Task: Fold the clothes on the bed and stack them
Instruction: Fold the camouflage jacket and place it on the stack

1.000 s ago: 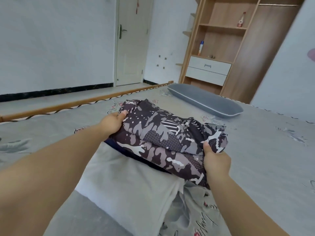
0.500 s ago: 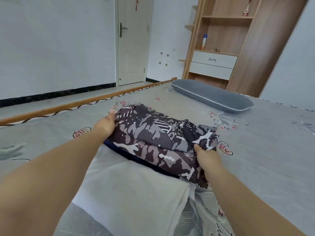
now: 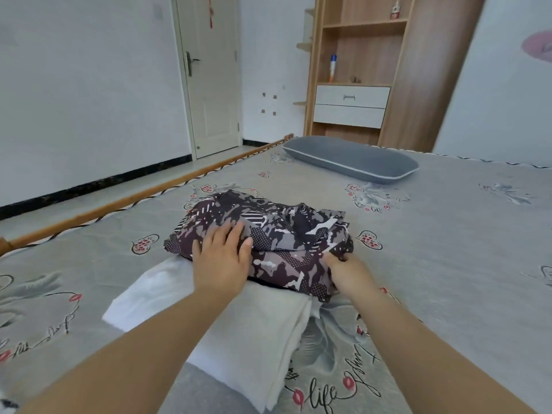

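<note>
Camouflage-print cloth in brown, grey and white, the folded garment (image 3: pixel 268 237), sits on the far end of a folded white garment (image 3: pixel 227 318), with a thin dark edge of another piece showing between the two, so the stack lies on the grey printed bed sheet (image 3: pixel 448 264) in front of you. Your left hand (image 3: pixel 221 258) lies flat on the near left part of the camouflage piece, fingers straight and spread, pressing down on the fabric without curling round it. Your right hand (image 3: pixel 346 271) is at the garment's near right corner, with the fingers curled and pinching the edge of the cloth there. Both of your forearms reach in from the bottom of the view, the left one crossing over the white garment. Further up the bed a long grey pillow (image 3: pixel 352 159) lies well apart from the stack. Beyond it stands a wooden wardrobe (image 3: pixel 418 85) with open shelves and two white drawers, and a closed pale door (image 3: pixel 212 85) is set in the white wall to the left.
</note>
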